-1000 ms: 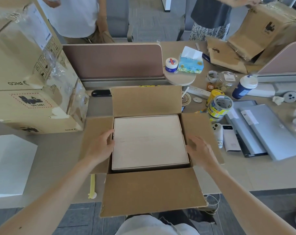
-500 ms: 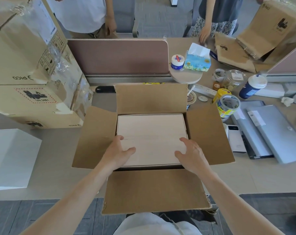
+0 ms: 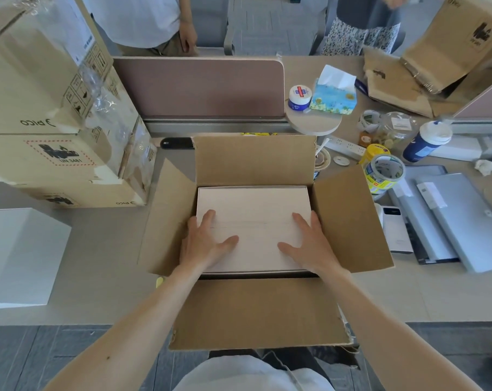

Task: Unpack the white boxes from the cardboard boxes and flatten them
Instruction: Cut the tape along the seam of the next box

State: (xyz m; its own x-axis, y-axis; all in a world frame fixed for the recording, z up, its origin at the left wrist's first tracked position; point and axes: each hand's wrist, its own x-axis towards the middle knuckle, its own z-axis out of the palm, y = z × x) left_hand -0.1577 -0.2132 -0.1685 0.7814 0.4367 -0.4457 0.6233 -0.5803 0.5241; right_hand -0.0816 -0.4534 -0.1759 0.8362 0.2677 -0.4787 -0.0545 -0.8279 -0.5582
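A beige desk [image 3: 103,266] is filling most of the frame. In the upper left, a stack [image 3: 41,108] of 2 taped brown boxes is standing on it, and loose clear wrap is hanging on its side. In the centre, an open carton [image 3: 256,311] is sitting at the near edge of the desk. All 4 of its flaps are spreading outward, and the near flap is reaching over the desk edge. A white box [image 3: 253,204] is lying flat inside this carton and is filling it almost from wall to wall. At the left edge of the frame, a second white box [image 3: 22,255] is standing on the desk, apart from the carton. A pink divider [image 3: 199,86] is running behind the carton, and 2 people [image 3: 137,21] are standing beyond it at the top. In the upper right, torn cardboard [image 3: 394,83] is lying on the desk. At the right, 2 grey laptops [image 3: 464,221] are lying closed, side by side.

The left hand [image 3: 203,244] is lying flat on the left half of the white box, with fingers straight and spread wide, gripping nothing. The right hand [image 3: 309,244] is lying the same way on the right half. The 2 thumbs are pointing toward each other.

A blue bottle [image 3: 425,142] is standing right of centre, a tape roll [image 3: 385,173] is sitting just beside the right flap, and a tissue pack [image 3: 333,94] is lying next to a small jar [image 3: 299,97] above the carton.
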